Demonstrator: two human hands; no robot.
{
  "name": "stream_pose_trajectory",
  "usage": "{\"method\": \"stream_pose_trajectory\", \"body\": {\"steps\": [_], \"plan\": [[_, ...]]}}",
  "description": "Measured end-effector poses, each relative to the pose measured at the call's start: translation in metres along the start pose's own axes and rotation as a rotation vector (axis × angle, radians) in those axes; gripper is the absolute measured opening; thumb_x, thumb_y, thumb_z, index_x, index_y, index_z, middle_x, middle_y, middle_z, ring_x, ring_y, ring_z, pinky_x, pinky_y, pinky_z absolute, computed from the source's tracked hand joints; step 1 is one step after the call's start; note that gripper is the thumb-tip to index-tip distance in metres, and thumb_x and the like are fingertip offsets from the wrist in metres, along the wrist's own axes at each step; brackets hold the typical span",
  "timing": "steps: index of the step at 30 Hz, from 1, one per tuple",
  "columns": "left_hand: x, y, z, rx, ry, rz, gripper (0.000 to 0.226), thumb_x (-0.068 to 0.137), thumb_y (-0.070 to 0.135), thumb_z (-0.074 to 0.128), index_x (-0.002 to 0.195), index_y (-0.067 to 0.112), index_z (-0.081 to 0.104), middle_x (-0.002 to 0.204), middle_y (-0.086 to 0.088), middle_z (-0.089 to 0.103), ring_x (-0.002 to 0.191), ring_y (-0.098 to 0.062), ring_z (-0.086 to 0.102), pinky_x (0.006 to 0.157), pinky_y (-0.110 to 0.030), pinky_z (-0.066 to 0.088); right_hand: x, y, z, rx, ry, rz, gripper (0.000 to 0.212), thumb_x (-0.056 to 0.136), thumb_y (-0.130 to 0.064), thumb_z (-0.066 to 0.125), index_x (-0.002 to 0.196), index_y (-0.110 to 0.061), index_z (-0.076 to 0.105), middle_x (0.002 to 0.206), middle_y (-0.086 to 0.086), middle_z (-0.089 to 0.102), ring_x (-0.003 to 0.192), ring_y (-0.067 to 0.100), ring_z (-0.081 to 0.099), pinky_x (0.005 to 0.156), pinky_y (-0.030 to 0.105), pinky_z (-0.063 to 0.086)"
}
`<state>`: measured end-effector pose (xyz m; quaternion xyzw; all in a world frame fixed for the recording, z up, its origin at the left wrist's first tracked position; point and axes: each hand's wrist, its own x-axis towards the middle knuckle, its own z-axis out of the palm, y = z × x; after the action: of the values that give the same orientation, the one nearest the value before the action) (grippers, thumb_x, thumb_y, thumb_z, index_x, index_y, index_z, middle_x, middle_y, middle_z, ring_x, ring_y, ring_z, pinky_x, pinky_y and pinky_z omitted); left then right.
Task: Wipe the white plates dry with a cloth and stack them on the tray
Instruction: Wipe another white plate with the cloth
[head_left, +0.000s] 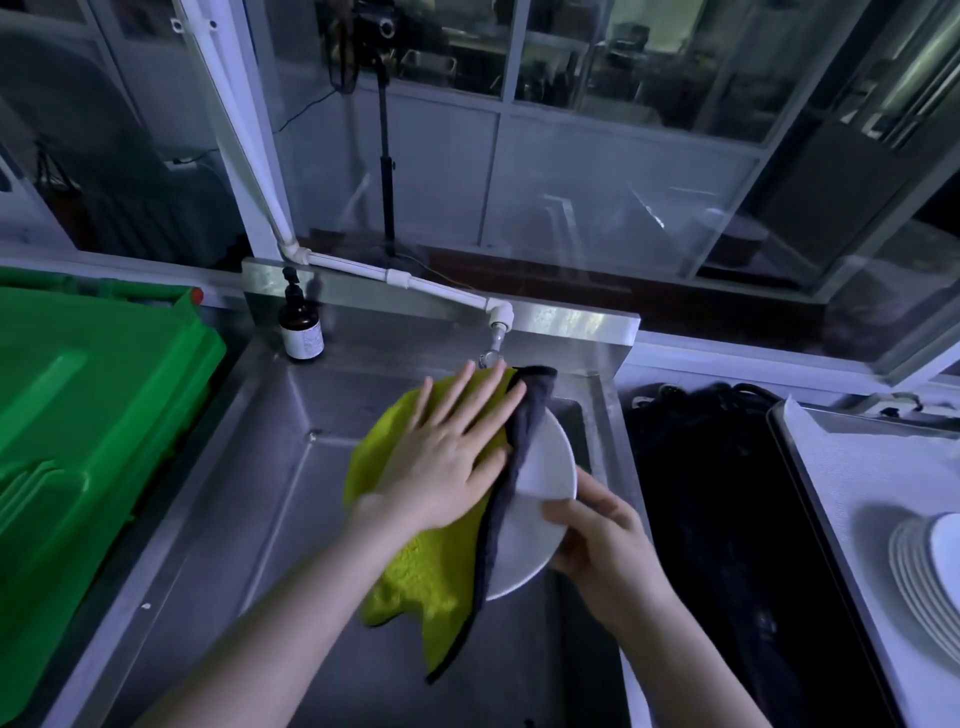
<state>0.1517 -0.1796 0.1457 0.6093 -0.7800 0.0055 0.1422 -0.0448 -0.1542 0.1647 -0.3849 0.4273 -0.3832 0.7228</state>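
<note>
A white plate is held tilted over the steel sink. My right hand grips its lower right rim, thumb on the face. A yellow-green cloth with a dark grey back covers the plate's left half and hangs below it. My left hand presses flat on the cloth, fingers straight and spread. A stack of several white plates sits on the tray at the far right.
A green plastic crate lies left of the sink. A brown pump bottle stands at the sink's back left corner. A white pipe with a tap ends just behind the plate. A dark gap lies between sink and tray.
</note>
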Motion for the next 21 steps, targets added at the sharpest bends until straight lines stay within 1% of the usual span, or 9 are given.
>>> {"method": "stream_pose_trajectory", "body": {"steps": [4,7,9,11,13,16,18,20,21], "plan": [[-0.012,-0.014,0.007,0.004,-0.039,-0.08,0.062,0.095,0.051,0.008,0.154,0.037,-0.007,0.164,0.009,-0.013,0.151,-0.019,-0.016,0.12,-0.056,0.001,0.005,-0.017,-0.009,0.024,0.112,-0.066,0.046,0.084,0.011,0.052,0.107,-0.02,0.077,0.091,0.01,0.071,0.082,0.029,0.061,0.075,0.043,0.049],[-0.037,0.003,0.024,-0.076,-0.017,-0.057,0.064,0.097,0.05,0.019,0.156,0.036,0.0,0.165,0.008,-0.006,0.152,-0.023,-0.009,0.119,-0.061,0.002,0.006,-0.023,-0.011,0.059,0.14,-0.098,0.045,0.086,0.013,0.05,0.108,-0.017,0.076,0.094,0.012,0.071,0.083,0.029,0.062,0.075,0.042,0.051],[-0.045,0.018,0.031,-0.085,0.012,-0.035,0.065,0.098,0.049,0.025,0.157,0.036,0.002,0.166,0.007,-0.003,0.152,-0.023,-0.004,0.118,-0.062,0.002,0.005,-0.018,-0.008,0.043,0.111,-0.082,0.044,0.087,0.012,0.051,0.112,-0.015,0.074,0.099,0.016,0.072,0.086,0.031,0.065,0.077,0.049,0.056],[-0.04,0.026,0.03,-0.109,0.031,-0.036,0.065,0.098,0.049,0.025,0.156,0.036,-0.001,0.166,0.006,-0.003,0.152,-0.023,-0.004,0.118,-0.062,0.004,0.003,-0.011,-0.003,-0.025,0.068,-0.061,0.043,0.087,0.011,0.052,0.112,-0.017,0.074,0.1,0.019,0.071,0.09,0.035,0.063,0.083,0.055,0.051],[-0.031,0.026,0.024,-0.115,0.062,-0.031,0.065,0.099,0.051,0.024,0.157,0.035,-0.001,0.166,0.004,-0.004,0.152,-0.025,-0.004,0.117,-0.064,0.008,0.001,-0.006,0.001,-0.101,0.012,-0.042,0.044,0.088,0.008,0.052,0.112,-0.02,0.074,0.1,0.02,0.07,0.091,0.036,0.061,0.082,0.054,0.051],[-0.016,0.018,0.01,-0.1,0.11,-0.041,0.066,0.098,0.053,0.025,0.157,0.034,0.003,0.166,0.004,-0.004,0.152,-0.026,-0.004,0.116,-0.066,0.008,0.0,-0.008,-0.001,-0.164,-0.09,-0.022,0.045,0.086,0.003,0.057,0.119,-0.023,0.072,0.111,0.021,0.071,0.095,0.034,0.067,0.079,0.05,0.058],[-0.008,0.009,-0.003,-0.095,0.143,-0.064,0.067,0.096,0.056,0.031,0.157,0.034,0.013,0.165,0.0,0.013,0.151,-0.029,0.014,0.115,-0.064,0.017,0.0,-0.017,-0.006,-0.228,-0.136,-0.031,0.048,0.082,-0.002,0.06,0.123,-0.025,0.069,0.113,0.016,0.072,0.096,0.03,0.07,0.075,0.045,0.059],[-0.005,-0.004,-0.013,-0.137,0.189,-0.102,0.067,0.094,0.056,0.04,0.154,0.031,0.027,0.149,-0.006,0.043,0.132,-0.032,0.046,0.101,-0.053,0.042,0.001,-0.028,-0.01,-0.329,-0.164,-0.067,0.048,0.085,-0.001,0.059,0.124,-0.028,0.069,0.111,0.012,0.074,0.095,0.028,0.071,0.074,0.046,0.06],[-0.006,-0.011,-0.016,-0.226,0.215,-0.138,0.065,0.093,0.054,0.047,0.151,0.029,0.034,0.139,-0.006,0.052,0.121,-0.031,0.054,0.092,-0.047,0.049,0.003,-0.033,-0.011,-0.379,-0.172,-0.09,0.047,0.087,-0.001,0.059,0.122,-0.031,0.069,0.108,0.01,0.074,0.095,0.026,0.072,0.074,0.047,0.059]]}}
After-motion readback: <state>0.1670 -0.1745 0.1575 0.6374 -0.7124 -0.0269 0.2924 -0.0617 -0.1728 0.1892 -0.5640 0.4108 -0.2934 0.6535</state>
